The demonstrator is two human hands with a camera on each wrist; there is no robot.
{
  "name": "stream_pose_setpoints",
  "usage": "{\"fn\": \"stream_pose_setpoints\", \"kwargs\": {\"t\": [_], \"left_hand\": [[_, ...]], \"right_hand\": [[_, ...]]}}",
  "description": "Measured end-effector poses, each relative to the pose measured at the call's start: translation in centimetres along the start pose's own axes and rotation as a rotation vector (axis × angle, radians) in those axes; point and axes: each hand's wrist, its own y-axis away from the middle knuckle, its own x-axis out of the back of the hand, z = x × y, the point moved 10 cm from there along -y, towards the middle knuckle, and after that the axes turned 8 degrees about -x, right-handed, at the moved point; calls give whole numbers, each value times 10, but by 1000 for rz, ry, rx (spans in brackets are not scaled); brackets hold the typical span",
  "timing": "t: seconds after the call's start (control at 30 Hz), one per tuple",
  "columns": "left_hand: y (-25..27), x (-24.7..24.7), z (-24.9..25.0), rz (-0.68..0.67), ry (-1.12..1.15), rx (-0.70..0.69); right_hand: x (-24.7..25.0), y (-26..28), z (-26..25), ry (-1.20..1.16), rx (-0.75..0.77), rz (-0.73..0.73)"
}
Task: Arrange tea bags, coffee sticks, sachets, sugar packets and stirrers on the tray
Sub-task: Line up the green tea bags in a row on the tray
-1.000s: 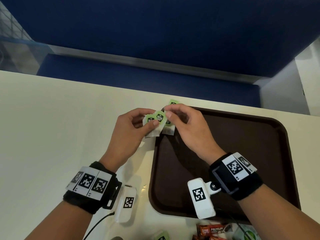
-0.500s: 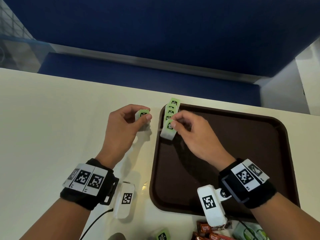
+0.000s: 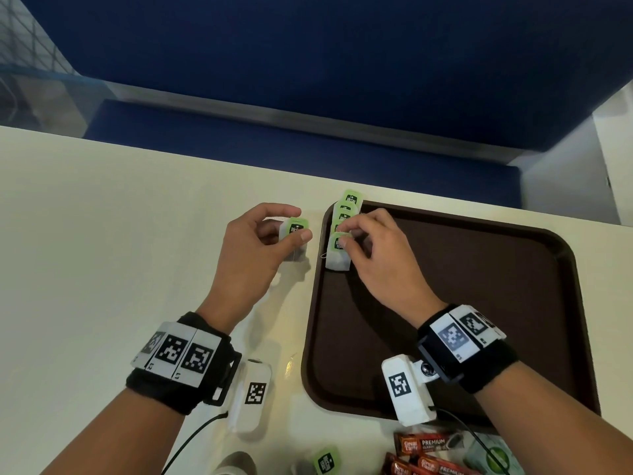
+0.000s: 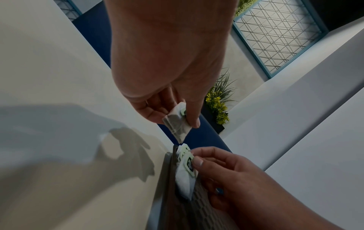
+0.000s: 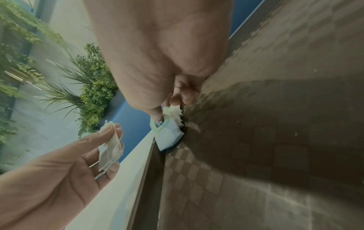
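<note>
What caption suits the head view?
Right hand lays a tea bag on the brown tray; left hand holds another.

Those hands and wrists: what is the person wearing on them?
The left hand and right hand are bare, with no gloves or sleeves. Each wrist has a black wristband carrying white plates printed with black square-pattern markers. A small white camera block with its own marker sits on each band, trailing a thin black cable.
</note>
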Motion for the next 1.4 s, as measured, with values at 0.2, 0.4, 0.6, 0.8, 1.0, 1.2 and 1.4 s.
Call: {"fn": "stream_pose_setpoints", "kwargs": {"t": [0.2,0.4,0.6,0.8,1.0,1.2,1.4], "left_hand": [[3,-11,6,-48,3,20],[5,-33,19,-162,-56,-41],[5,-31,22,-197,-124,-71],[6,-4,15,-75,-61,-23],[10,-3,9,-95,-56,-14],[16,-3,5,-93,-67,-18],[18,-3,3,-102,-81,-19]], "right_hand": [[20,7,-22,-164,21,57],[20,15,-49,-237,60,-158],[34,18,-36,-203,57,-124],[16,34,-16,-49,-12,-234],[-2,31,-12,-30,-38,-213],[-6,20,-8,2,-30,-96],[-6,16,-3,2,-17,-44]]}}
